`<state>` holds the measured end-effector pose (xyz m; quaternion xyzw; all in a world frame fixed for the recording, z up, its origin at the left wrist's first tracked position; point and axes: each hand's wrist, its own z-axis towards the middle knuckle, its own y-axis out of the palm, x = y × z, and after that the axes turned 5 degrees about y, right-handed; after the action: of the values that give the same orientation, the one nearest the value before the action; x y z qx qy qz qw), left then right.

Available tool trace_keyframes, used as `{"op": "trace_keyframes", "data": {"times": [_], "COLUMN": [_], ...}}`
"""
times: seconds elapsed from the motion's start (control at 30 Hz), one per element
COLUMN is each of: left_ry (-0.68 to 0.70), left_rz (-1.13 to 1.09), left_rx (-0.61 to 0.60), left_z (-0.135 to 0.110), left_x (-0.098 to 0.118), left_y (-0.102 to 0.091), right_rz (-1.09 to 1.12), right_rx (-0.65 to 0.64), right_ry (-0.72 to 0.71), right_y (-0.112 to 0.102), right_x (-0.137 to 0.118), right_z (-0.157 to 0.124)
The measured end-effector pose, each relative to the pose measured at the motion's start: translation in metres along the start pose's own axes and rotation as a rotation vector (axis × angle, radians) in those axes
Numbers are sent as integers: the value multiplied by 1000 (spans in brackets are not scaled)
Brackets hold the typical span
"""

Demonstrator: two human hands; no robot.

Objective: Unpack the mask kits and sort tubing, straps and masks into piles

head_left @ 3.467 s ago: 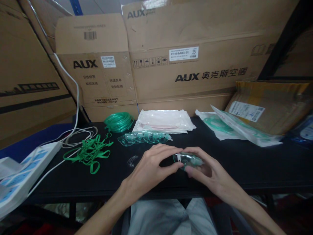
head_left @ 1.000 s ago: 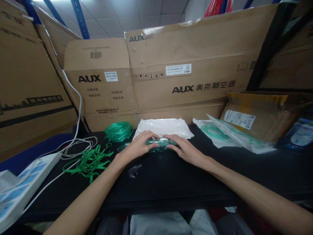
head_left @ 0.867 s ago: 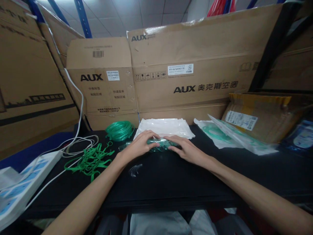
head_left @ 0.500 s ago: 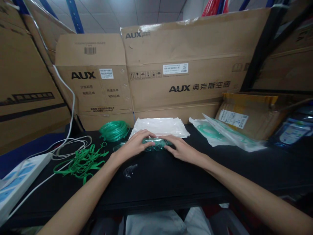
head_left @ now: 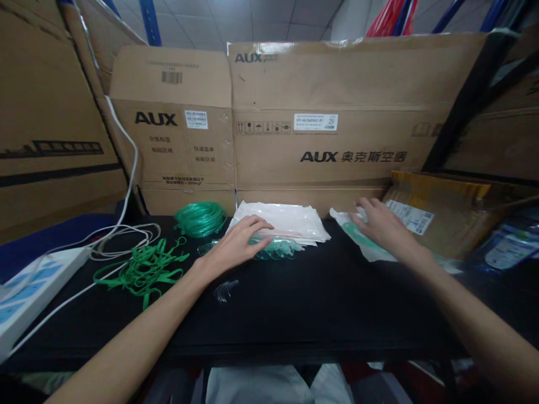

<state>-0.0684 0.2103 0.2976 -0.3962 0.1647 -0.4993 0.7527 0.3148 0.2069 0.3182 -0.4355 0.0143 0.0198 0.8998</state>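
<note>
My left hand [head_left: 236, 241] lies over a row of clear green-tinted plastic pieces [head_left: 280, 248], its thumb and fingers apart. The pieces are nested together on the black table, and their exact kind is hard to make out. My right hand [head_left: 385, 227] is at the right, slightly blurred, with its fingers pinching the white edge of a clear bag of green tubing [head_left: 362, 238]. Part of that bag is hidden under the hand and wrist. Just behind the plastic pieces sits a stack of flat white plastic bags [head_left: 282, 216].
To the left are a coil of green tubing [head_left: 200, 219], tangled green elastic straps [head_left: 145, 269] and a white power strip [head_left: 37, 286] with cables. Some thin clear strips [head_left: 225, 290] lie in front. An open cardboard box [head_left: 438, 205] and a blue-labelled bottle [head_left: 509, 244] stand at the right.
My right hand has left the green plastic pieces and moved right to the bag of green tubing. My left hand stays on the pieces. The view has shifted slightly.
</note>
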Motion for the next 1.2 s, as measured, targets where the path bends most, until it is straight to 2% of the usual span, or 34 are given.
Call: {"op": "trace_keyframes", "data": {"times": [0.1,0.2,0.33,0.43,0.5,0.57,0.63,0.73,0.83,0.9,0.93,1.07,1.13,1.2], "left_ry": [8,22,14,-20,-94,-195,-307,-477,-530,-497,-492,-606,-641,-660], "left_rz": [19,21,26,-25,-106,-215,-403,-887,-1308,-1432,-1455,-1453,-1447,-1441], "left_rx": [68,94,87,114,147,144,100,49,151,272,332,564,648,704], "left_z": [1,1,0,4,10,19,31,49,60,61,60,52,50,49], "left_x": [2,2,3,10,18,27,36,46,47,43,40,27,20,14], "left_y": [-3,-3,0,0,-1,-1,1,9,17,20,21,20,18,16], "right_rz": [-114,-172,-194,-223,-244,-256,-247,-219,-103,114,156,274,448,673], "right_rx": [-53,-85,-82,-15,45,97,141,200,255,264,269,288,276,279], "right_ry": [151,222,192,159,124,57,-21,-140,-356,-493,-518,-597,-632,-560], "right_y": [5,15,23,9,-11,-37,-62,-83,-72,-52,-40,-5,3,6], "right_x": [49,76,84,79,67,43,7,-60,-124,-153,-162,-171,-163,-153], "right_z": [1,-4,-5,3,10,16,20,18,12,7,5,-3,-6,-5]}}
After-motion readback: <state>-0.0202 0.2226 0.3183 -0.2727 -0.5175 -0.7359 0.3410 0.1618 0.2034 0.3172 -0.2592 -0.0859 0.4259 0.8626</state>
